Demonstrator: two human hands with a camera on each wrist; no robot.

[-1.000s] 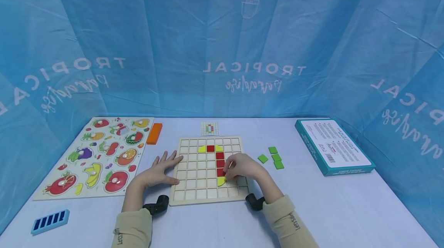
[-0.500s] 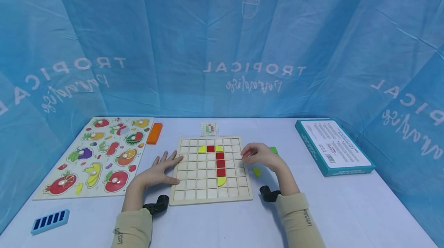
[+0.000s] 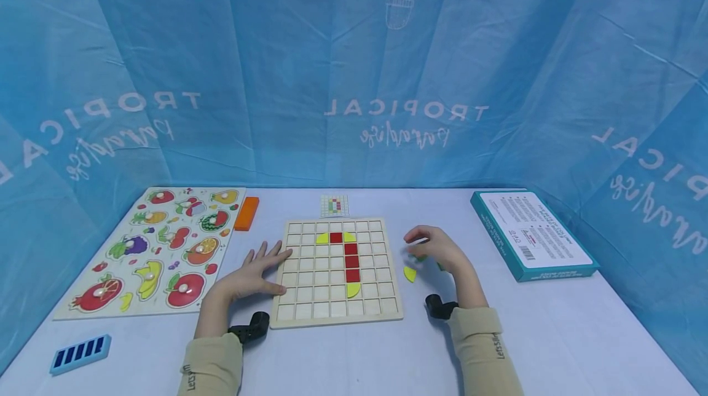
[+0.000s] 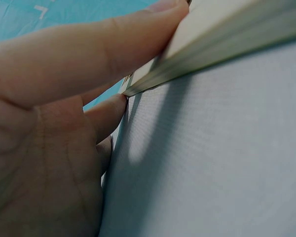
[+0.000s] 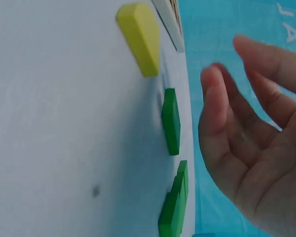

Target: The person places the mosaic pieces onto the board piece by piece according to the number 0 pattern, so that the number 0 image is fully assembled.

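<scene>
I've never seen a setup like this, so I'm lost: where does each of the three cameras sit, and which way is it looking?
Head: on the head, looking forward and down at the grid board; both forearms show.
Left wrist: under the left hand, facing its fingers pressed on the board's edge.
Right wrist: by the right hand, facing green tiles and a yellow piece.
Shared: head and right-wrist views both show that yellow piece.
</scene>
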